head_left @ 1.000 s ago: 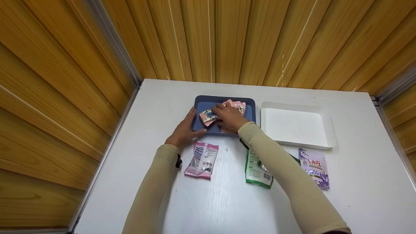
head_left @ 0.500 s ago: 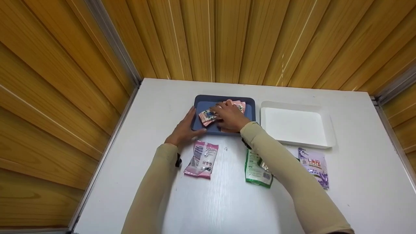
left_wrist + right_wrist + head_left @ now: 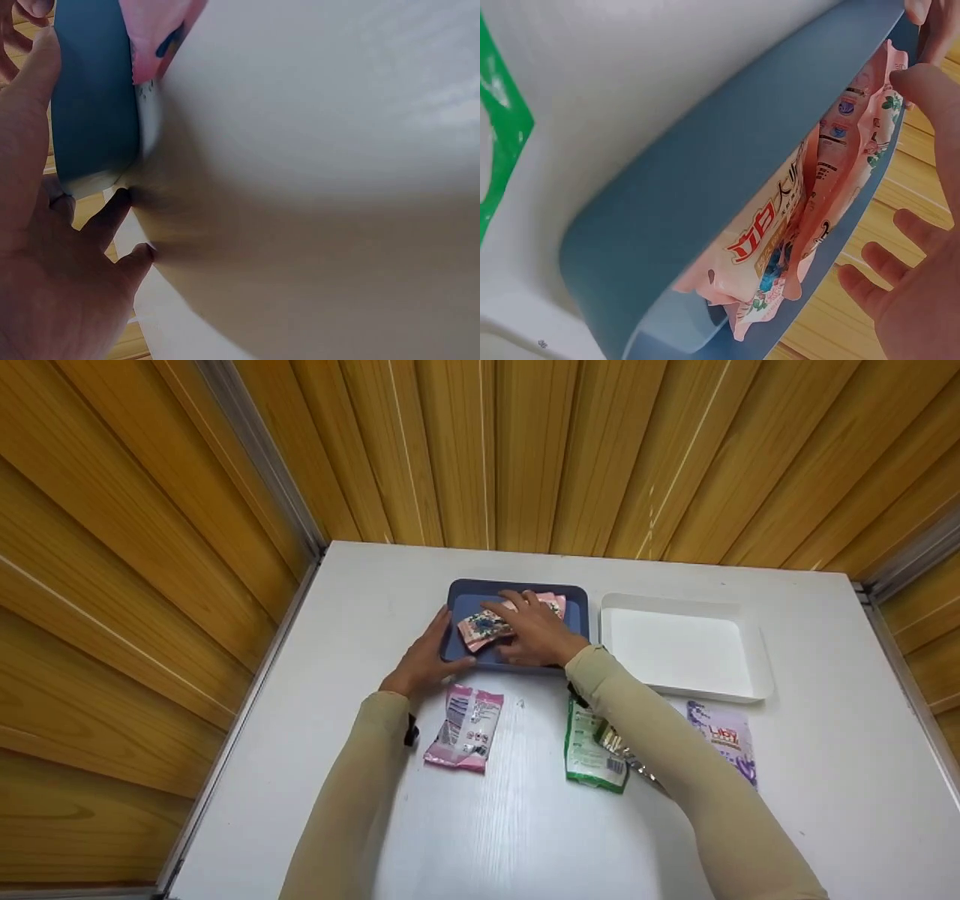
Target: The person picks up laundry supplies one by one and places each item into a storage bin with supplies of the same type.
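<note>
In the head view a dark blue tray [image 3: 448,649] holds several pink floral detergent packets [image 3: 480,630], overlapping each other. The left hand [image 3: 421,664] rests against the tray's left side, fingers straight, thumb by the front edge; in the left wrist view this hand [image 3: 64,277] lies along the blue wall [image 3: 94,97]. Over the packets is the right hand [image 3: 536,634], fingers spread and lightly bent. From the right wrist, the packets [image 3: 757,232] lean inside the tray; the right hand's thumb [image 3: 922,82] touches one's end, and its other fingers [image 3: 885,262] stand apart.
To the tray's right stands a white tray [image 3: 679,652]. Nearer on the white table [image 3: 480,840] lie a pink-and-white packet [image 3: 466,729], a green-and-white packet [image 3: 592,754], a gold-silver packet [image 3: 616,741] and a purple Liby packet [image 3: 726,739], partly behind the right sleeve.
The right hand has shifted slightly right and its fingers have spread, so more of the left pink packet shows. The right forearm has swung a little right. The left hand stays put.
</note>
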